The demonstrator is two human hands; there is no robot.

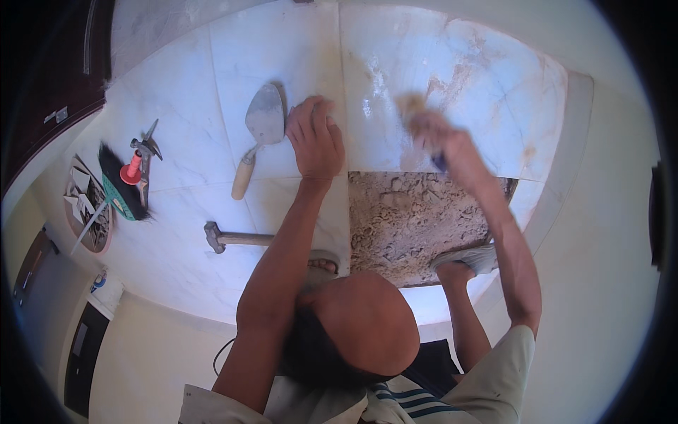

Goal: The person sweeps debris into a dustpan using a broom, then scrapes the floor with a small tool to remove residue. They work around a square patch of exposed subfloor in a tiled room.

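My left hand (316, 141) rests on the pale marbled floor tiles (279, 49), fingers stretched out and somewhat bent, holding nothing. Just left of it lies a pointed trowel (266, 116) with a wooden handle. My right hand (434, 131), smeared by motion, is closed around what looks like a brush (409, 106): a tan end shows beyond the fingers, and a dark blue end below them. Whitish and brown smears mark the tile around it. Directly nearer to me, a square gap (417, 212) without a tile exposes rough, crumbly mortar or soil.
A small sledgehammer (236, 237) lies left of my left forearm. Farther left are a claw hammer (147, 148), a red-handled tool (132, 168), a green broom head with black bristles (119, 187) and a tub (106, 237) of broken pieces. Walls border the floor; my feet flank the gap.
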